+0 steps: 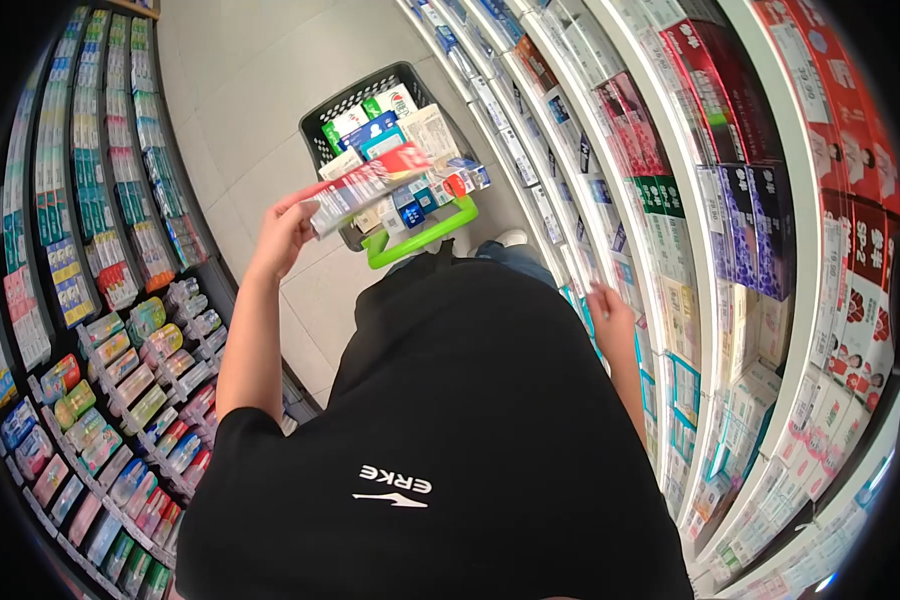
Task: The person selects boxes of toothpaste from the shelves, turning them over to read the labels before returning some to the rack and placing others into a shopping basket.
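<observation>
My left hand [288, 236] is closed on one end of a long, flat red and white box [372, 184], tilted above the shopping basket. The print on this box is too blurred to read. Below it stands a dark basket [310, 128] with a bright green handle [425, 237], filled with several small cartons in white, green and blue. Part of the load is hidden behind the held box. My right hand [612, 316] hangs beside the right-hand shelves, its fingers loosely bent and slightly apart, with nothing visible in them.
Shelves of boxed goods [755, 225] rise close on my right. Along the left runs a rack [120, 400] of packaged toothbrush-like items and slim cartons. Grey floor tiles [240, 110] lie between them. A shoe [511, 238] shows just right of the basket.
</observation>
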`<control>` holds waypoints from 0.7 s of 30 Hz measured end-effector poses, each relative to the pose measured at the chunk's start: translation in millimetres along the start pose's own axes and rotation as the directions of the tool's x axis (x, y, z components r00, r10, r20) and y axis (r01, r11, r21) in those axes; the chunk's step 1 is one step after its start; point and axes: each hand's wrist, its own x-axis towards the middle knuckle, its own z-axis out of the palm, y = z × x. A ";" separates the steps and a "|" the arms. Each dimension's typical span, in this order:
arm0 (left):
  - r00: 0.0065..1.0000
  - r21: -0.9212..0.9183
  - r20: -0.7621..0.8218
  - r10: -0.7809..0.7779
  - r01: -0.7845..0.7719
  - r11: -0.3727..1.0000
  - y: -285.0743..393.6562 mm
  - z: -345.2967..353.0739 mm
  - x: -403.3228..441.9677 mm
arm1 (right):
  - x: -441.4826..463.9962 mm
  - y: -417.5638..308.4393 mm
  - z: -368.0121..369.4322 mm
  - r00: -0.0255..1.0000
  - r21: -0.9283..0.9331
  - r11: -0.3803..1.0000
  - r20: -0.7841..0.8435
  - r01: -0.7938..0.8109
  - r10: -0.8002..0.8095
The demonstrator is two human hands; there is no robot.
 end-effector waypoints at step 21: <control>0.675 -0.266 0.721 0.159 0.058 0.962 14.1 200.1 -46.0 | 17.2 -166.8 -57.7 0.995 0.962 0.258 -0.077 0.089 -0.055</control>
